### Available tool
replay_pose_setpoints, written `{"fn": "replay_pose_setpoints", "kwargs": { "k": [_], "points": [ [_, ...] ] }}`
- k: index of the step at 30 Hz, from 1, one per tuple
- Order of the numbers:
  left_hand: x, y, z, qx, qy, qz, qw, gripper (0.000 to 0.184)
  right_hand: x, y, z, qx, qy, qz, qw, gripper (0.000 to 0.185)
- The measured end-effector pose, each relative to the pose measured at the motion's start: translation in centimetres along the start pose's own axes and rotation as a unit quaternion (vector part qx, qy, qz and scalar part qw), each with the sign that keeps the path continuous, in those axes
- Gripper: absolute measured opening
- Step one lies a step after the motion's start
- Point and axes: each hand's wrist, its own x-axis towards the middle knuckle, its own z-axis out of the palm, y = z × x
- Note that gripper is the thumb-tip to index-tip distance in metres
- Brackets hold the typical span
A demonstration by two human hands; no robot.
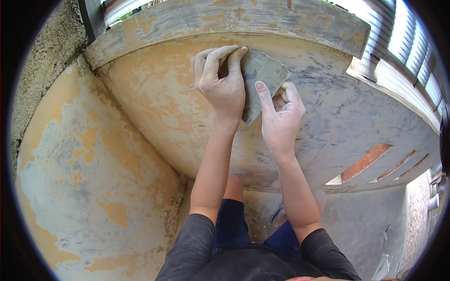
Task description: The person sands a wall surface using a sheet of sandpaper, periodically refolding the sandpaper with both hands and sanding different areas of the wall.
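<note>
A worn sheet of sandpaper (262, 70), its printed grey-green backing facing me, is held up between both hands in front of the wall. My left hand (220, 79) pinches its upper left corner between thumb and fingers. On the sheet's right edge my right hand (283, 107) has closed, the thumb lying on the printed side and the fingers curled behind. Pale dust coats the fingers of both hands. Behind the sheet, the wall (164, 89) shows patchy orange-yellow paint and grey-white worn areas.
A ledge (225, 28) runs along the wall's top. To the left stands another patchy wall (93, 182), meeting the first at a corner. Slots (365, 161) cut through the wall at lower right. Scraps (382, 267) lie on the grey floor (361, 225).
</note>
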Motion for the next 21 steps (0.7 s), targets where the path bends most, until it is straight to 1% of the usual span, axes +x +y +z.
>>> {"fn": "replay_pose_setpoints", "kwargs": {
  "k": [1, 2, 3, 4, 5, 8, 9, 10, 11, 14, 18, 21],
  "points": [
    [0.2, 0.0, 0.3, 0.03, 0.034, 0.026, 0.999, 0.015, 0.4, -0.5, -0.1, -0.063, -0.007, -0.012, 0.998, 0.026],
    [0.3, 0.0, 0.5, 0.028, 0.035, 0.025, 0.999, 0.015, 0.7, -0.6, -0.1, -0.126, -0.015, -0.021, 0.992, 0.028],
    [0.5, 0.3, 0.6, 0.051, 0.04, 0.018, 0.998, 0.016, 1.1, -0.5, 0.0, -0.127, -0.015, -0.021, 0.992, 0.028],
    [0.5, 0.4, 0.7, 0.074, 0.042, 0.011, 0.996, 0.017, 1.4, -0.4, 0.1, -0.14, 0.0, -0.045, 0.989, 0.029],
    [0.1, 0.4, 0.8, 0.074, 0.038, 0.01, 0.996, 0.017, 1.4, -0.3, 0.0, -0.153, 0.014, -0.068, 0.986, 0.031],
    [-1.4, 0.6, 1.1, 0.076, 0.059, 0.027, 0.995, 0.02, 0.7, 0.5, -0.8, -0.182, 0.023, -0.081, 0.98, 0.031],
    [-1.7, 0.9, 1.1, 0.097, 0.059, 0.02, 0.993, 0.021, 0.9, 0.6, -0.6, -0.179, 0.023, -0.085, 0.98, 0.031],
    [-1.6, 0.8, 1.1, 0.117, 0.059, 0.013, 0.991, 0.022, 1.2, 0.7, -0.5, -0.148, 0.029, -0.05, 0.987, 0.031],
    [-1.2, 0.4, 1.5, 0.103, 0.075, 0.031, 0.991, 0.023, 1.4, 0.9, -0.3, -0.119, 0.035, -0.014, 0.992, 0.031],
    [0.3, 0.1, 2.3, 0.11, 0.09, 0.028, 0.989, 0.024, 2.9, -0.2, 0.1, -0.096, 0.024, -0.021, 0.995, 0.032],
    [-0.8, 0.2, 1.5, 0.09, 0.067, 0.052, 0.992, 0.024, 0.9, -0.2, -0.1, -0.096, 0.014, -0.017, 0.995, 0.033],
    [-0.9, 0.3, 1.3, 0.101, 0.054, 0.038, 0.993, 0.025, 1.0, 0.4, -0.2, -0.109, 0.039, -0.034, 0.993, 0.033]
  ]
}}
